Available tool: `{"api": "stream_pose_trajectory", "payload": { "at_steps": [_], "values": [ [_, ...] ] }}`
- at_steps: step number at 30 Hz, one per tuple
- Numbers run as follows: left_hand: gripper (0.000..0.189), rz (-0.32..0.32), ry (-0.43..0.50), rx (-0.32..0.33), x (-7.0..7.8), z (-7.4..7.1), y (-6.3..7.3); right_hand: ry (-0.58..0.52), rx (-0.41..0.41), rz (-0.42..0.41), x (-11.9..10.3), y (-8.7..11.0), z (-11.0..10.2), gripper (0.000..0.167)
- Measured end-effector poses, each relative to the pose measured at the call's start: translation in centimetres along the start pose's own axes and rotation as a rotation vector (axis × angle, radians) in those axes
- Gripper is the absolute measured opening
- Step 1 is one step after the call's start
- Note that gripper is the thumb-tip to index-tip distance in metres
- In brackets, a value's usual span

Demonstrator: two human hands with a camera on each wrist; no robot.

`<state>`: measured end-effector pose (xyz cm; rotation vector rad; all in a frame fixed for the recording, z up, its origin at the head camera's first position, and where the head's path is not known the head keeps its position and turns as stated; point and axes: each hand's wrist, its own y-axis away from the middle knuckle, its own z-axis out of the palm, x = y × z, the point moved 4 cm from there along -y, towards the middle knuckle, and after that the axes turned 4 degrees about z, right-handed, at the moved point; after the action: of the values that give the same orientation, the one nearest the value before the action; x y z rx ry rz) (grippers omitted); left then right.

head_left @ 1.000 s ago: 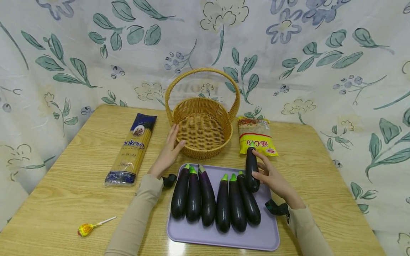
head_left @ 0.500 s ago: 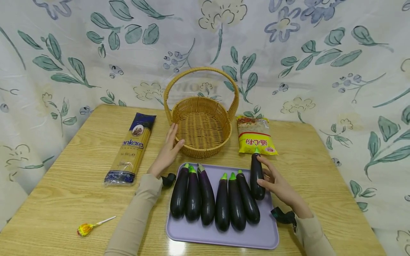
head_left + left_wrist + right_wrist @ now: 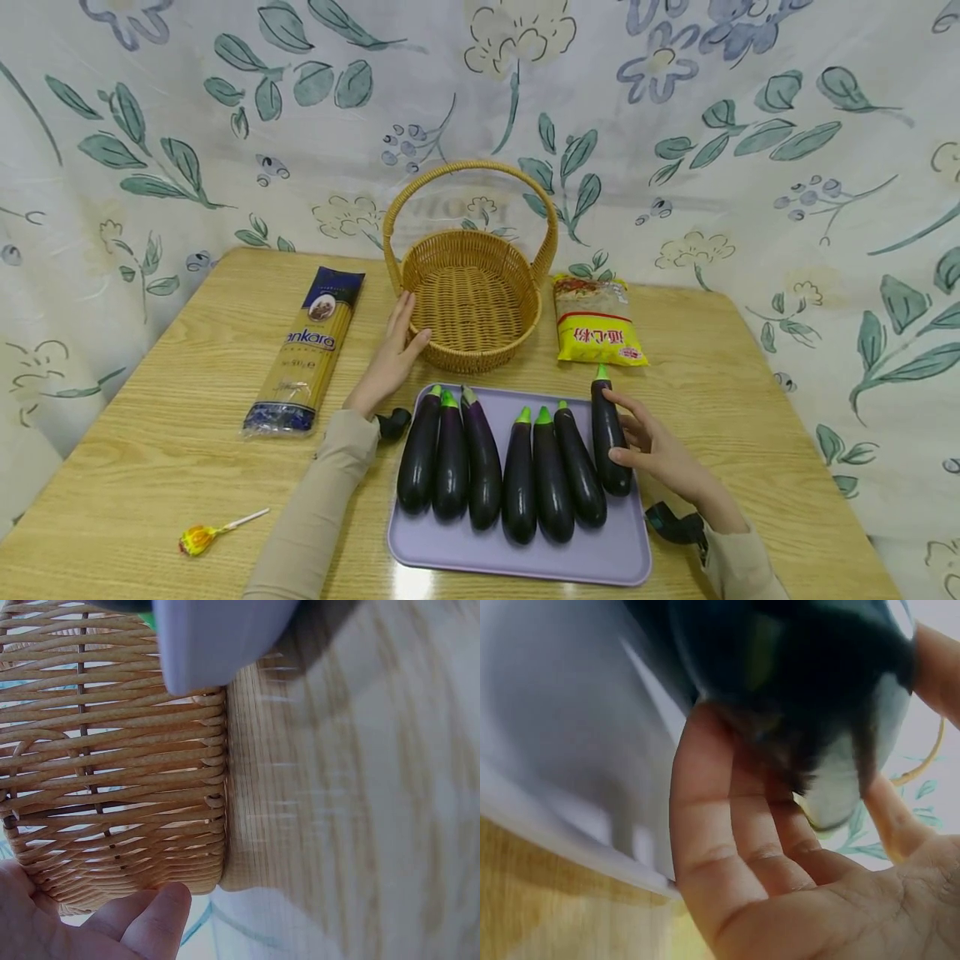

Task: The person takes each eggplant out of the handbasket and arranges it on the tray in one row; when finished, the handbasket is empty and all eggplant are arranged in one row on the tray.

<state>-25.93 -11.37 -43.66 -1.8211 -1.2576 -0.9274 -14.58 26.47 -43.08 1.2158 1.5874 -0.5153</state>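
Note:
My right hand [image 3: 660, 454] grips a glossy dark eggplant [image 3: 609, 437] with a green stem, low over the right side of a lilac tray [image 3: 517, 568]. In the right wrist view, fingers and thumb curve round that eggplant [image 3: 795, 682], close to the tray's edge. Three eggplants [image 3: 452, 462] lie side by side in the tray's left half, and three more [image 3: 553, 483] lie between them and the held one. My left hand [image 3: 390, 358], fingers extended, touches the left side of a wicker basket [image 3: 480, 360] with a tall handle. Its fingertips show against the woven wall [image 3: 112, 772] in the left wrist view.
Left of the basket lies a long spaghetti packet [image 3: 303, 354]. A yellow and clear bag of pasta [image 3: 600, 325] lies right of it. A wrapped lollipop [image 3: 198, 539] is at the front left of the wooden table [image 3: 150, 400]. A floral cloth [image 3: 480, 83] hangs behind.
My right hand has brought the eggplant down and slightly right, away from the yellow bag to the tray's right side. The left hand has stayed at the basket.

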Motion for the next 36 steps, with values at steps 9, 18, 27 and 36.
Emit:
{"api": "stream_pose_trajectory", "payload": {
  "at_steps": [9, 18, 27, 36],
  "values": [
    [0.068, 0.008, -0.008, 0.006, -0.1, 0.0, 0.0, 0.018, -0.055, -0.043, 0.0, 0.6, 0.2, 0.075],
    [0.068, 0.013, -0.002, -0.001, 0.0, 0.0, -0.1, 0.034, -0.081, -0.03, -0.3, 1.5, 0.2, 0.077],
    [0.069, 0.015, 0.008, -0.012, -0.3, -0.1, -0.1, 0.043, -0.1, -0.025, -0.5, 2.5, 0.4, 0.067],
    [0.068, 0.006, 0.01, -0.01, -0.7, -0.5, 0.3, 0.055, -0.093, -0.018, -0.5, 2.6, 0.1, 0.062]
  ]
}}
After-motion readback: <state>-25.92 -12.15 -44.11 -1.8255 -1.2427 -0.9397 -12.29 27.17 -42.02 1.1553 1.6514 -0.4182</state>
